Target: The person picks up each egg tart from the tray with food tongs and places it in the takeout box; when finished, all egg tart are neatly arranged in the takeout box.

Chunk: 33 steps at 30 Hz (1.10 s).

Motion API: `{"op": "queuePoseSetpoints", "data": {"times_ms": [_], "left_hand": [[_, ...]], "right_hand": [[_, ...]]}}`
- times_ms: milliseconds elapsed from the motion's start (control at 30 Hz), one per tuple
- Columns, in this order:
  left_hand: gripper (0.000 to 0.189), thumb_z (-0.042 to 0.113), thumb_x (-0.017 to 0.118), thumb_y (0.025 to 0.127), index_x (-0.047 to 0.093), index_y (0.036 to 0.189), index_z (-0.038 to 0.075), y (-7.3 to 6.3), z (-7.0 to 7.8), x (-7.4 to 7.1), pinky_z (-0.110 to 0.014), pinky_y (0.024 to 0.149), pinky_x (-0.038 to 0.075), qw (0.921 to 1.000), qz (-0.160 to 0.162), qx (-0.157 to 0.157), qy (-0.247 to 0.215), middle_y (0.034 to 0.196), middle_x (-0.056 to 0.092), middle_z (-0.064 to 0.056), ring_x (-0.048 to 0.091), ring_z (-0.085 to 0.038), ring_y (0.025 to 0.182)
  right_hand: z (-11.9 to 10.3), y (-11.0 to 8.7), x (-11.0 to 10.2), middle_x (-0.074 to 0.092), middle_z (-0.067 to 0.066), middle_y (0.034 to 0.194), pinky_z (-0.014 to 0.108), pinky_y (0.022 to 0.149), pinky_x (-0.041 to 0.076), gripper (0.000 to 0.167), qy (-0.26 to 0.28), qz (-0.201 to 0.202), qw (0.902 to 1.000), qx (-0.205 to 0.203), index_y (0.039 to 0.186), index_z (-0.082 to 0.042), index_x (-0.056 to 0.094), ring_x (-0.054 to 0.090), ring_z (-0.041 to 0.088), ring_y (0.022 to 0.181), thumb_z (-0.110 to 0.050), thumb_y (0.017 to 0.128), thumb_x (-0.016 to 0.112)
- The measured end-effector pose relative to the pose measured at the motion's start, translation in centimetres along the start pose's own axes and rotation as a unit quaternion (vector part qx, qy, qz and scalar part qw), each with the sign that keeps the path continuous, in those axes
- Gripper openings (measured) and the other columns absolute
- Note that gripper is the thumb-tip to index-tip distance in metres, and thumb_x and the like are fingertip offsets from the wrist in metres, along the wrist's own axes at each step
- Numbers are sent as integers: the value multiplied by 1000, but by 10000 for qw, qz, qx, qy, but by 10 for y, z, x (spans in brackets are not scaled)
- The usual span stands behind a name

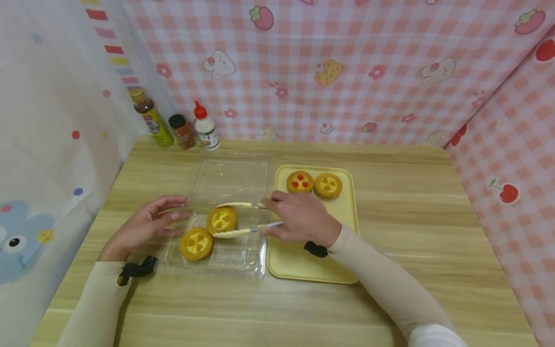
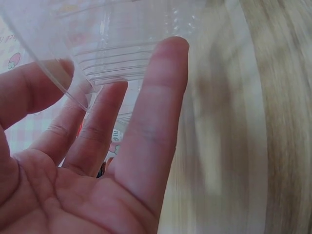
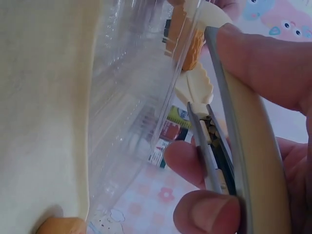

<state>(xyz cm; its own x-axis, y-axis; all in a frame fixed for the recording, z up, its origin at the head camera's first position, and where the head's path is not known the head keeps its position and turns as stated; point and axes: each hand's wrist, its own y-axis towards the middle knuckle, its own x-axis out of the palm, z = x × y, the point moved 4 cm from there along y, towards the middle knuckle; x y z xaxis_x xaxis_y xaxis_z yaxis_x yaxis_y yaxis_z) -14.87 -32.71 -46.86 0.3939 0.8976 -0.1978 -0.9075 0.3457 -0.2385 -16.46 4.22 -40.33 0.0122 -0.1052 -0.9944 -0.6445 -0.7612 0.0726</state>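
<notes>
"Can you see all of the tongs (image 1: 232,234)?"
"No, the right hand (image 1: 301,217) covers their back end in the head view."
"And the yellow tray (image 1: 312,271)?"
"Partly under that hand and its sleeve (image 1: 381,274). The right wrist view cuts the tray off at left and clips a tart (image 3: 62,226) at the bottom."
"Can you read the spice jar (image 1: 183,134)?"
"Its print is too small."
"Is the left hand (image 1: 151,224) touching the clear plastic container (image 1: 225,267)?"
"Can't tell through the plastic. The left wrist view crops the thumb and the container's top, and the tabletop (image 2: 224,136) is blurred."
</notes>
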Motion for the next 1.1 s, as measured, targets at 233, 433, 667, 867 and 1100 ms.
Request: {"op": "queuePoseSetpoints", "data": {"times_ms": [233, 433, 667, 867, 1100], "left_hand": [[54, 20, 57, 111, 38, 157, -2, 0, 1, -1, -42, 87, 67, 9997, -74, 239, -9, 152, 54, -9, 67, -5, 126], [54, 18, 55, 112, 37, 157, -5, -1, 1, -1, -43, 87, 67, 9993, -97, 356, -41, 153, 53, -13, 67, -5, 127], [52, 19, 55, 112, 39, 157, -2, -2, -1, -2, -43, 87, 67, 9995, -64, 301, -13, 150, 56, -6, 67, -5, 126], [53, 19, 56, 112, 39, 157, -1, -2, -1, -2, -43, 87, 67, 9996, -65, 263, -61, 151, 55, -9, 67, -5, 127], [54, 20, 57, 111, 39, 157, -1, -3, -1, -3, -43, 87, 67, 9997, -38, 222, -41, 153, 52, -14, 67, -5, 127]], "right_hand": [[-5, 9, 6, 65, -2, 110, 23, 46, 40, 68, -50, -111, 9999, -95, 140, -20, 68, 52, 8, 65, -67, 92, 71], [-7, 13, 10, 61, -4, 104, 24, 47, 42, 67, 72, -277, 9995, -156, 139, -21, 68, 52, 8, 67, -67, 91, 72], [-8, 18, 12, 59, -4, 104, 24, 47, 42, 66, 162, -399, 9991, 53, 140, -22, 68, 52, 9, 63, -67, 91, 71], [-11, 21, 11, 58, -2, 104, 26, 48, 43, 67, 327, -442, 9983, 192, 139, -23, 69, 51, 11, 59, -67, 89, 74], [-10, 20, 11, 57, -3, 109, 24, 48, 44, 73, 375, -476, 9978, 274, 143, -24, 66, 52, 10, 61, -68, 86, 76]]}}
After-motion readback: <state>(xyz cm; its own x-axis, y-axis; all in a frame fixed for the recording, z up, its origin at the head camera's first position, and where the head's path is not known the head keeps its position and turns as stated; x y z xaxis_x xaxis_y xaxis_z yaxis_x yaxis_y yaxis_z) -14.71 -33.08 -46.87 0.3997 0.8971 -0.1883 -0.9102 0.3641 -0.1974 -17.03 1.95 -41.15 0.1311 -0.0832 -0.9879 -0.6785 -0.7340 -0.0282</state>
